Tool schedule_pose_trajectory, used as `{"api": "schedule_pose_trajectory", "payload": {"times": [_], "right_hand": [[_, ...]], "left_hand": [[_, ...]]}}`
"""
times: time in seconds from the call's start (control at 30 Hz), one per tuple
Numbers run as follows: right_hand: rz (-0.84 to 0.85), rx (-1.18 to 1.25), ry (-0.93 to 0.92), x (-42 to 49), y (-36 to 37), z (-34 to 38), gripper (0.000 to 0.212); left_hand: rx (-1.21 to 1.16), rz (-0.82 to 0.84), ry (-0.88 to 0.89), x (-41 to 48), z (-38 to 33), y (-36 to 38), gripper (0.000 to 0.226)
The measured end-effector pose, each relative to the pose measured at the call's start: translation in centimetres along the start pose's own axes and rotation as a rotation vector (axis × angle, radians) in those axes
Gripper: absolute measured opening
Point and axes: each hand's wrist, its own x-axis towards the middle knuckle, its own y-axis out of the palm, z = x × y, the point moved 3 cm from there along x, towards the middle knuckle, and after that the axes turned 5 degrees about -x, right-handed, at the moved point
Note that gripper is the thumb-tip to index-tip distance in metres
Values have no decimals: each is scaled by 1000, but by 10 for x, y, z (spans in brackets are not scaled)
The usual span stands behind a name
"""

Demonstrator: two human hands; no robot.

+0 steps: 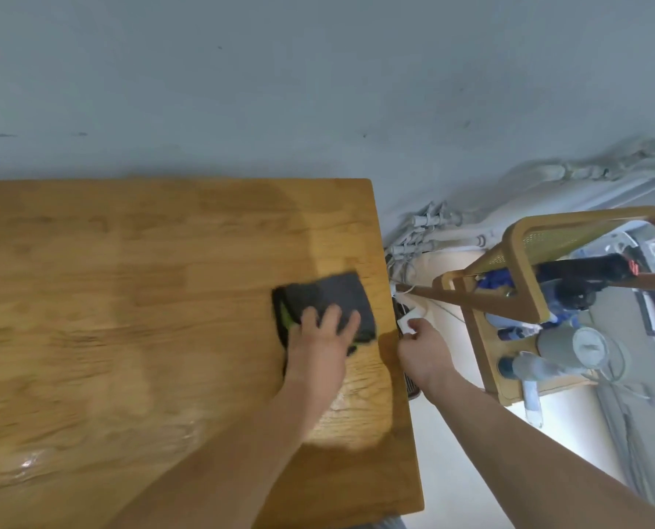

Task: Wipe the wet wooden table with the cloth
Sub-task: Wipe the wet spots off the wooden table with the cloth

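Note:
The wooden table fills the left and middle of the view, with a wet sheen near its front left. A dark grey cloth with a green edge lies flat near the table's right edge. My left hand presses down on the cloth's near part with its fingers spread and straight. My right hand hovers just past the table's right edge, fingers loosely curled and holding nothing that I can make out. A small white thing shows just beyond its fingertips.
A wooden chair stands to the right of the table, with bottles and a clear lidded container on its seat. Cables and plugs run along the base of the grey wall. The floor to the right is pale.

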Motion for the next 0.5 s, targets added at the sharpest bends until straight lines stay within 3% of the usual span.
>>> {"api": "schedule_pose_trajectory", "payload": {"times": [0.1,0.17,0.23,0.37,0.4,0.43,0.5], "right_hand": [[-28,56,39,10,-9,7,64],[-43,96,69,17,-13,8,64],[-36,102,63,21,-18,15,62],[18,34,-17,23,-21,41,59],[46,21,-32,26,-21,48,58],[71,-1,-45,30,-20,54,54],[94,-51,-71,41,-21,64,43]], "left_hand": [[-20,27,496,-8,3,20,69],[26,33,667,16,31,9,54],[153,94,612,51,55,-11,53],[-22,-73,-114,92,55,-36,52],[-28,-87,-132,92,46,-32,55],[-30,-75,-37,90,35,-27,59],[13,6,399,87,23,-13,58]]}}
